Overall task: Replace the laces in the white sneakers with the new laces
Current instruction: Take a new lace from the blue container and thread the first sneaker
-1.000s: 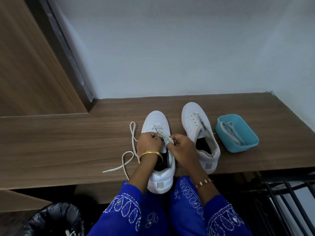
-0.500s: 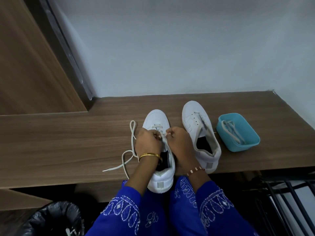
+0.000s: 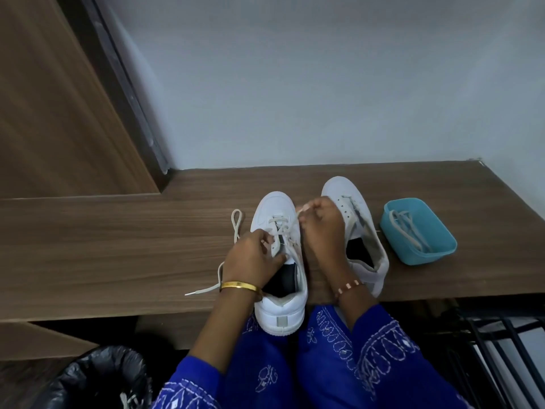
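Two white sneakers stand side by side on the wooden shelf (image 3: 118, 249). The left sneaker (image 3: 275, 208) has an off-white lace (image 3: 278, 224) threaded through its front eyelets. My left hand (image 3: 253, 258) grips that sneaker's eyelet flap at the tongue. My right hand (image 3: 321, 228) pinches one end of the lace and holds it up and away over the shoe. The lace's other end (image 3: 221, 267) trails loose on the shelf to the left. The right sneaker (image 3: 362, 231) lies partly behind my right hand with an old lace in its front eyelets.
A teal tub (image 3: 418, 231) holding a lace stands right of the sneakers. A bin with a black liner (image 3: 97, 379) is below the shelf at the left, a black metal rack (image 3: 501, 349) at the lower right. The wall rises right behind the shelf.
My right hand has moved from the tongue area forward toward the toe, drawing the lace end out through the eyelets. My left hand stays on the sneaker's left flap.
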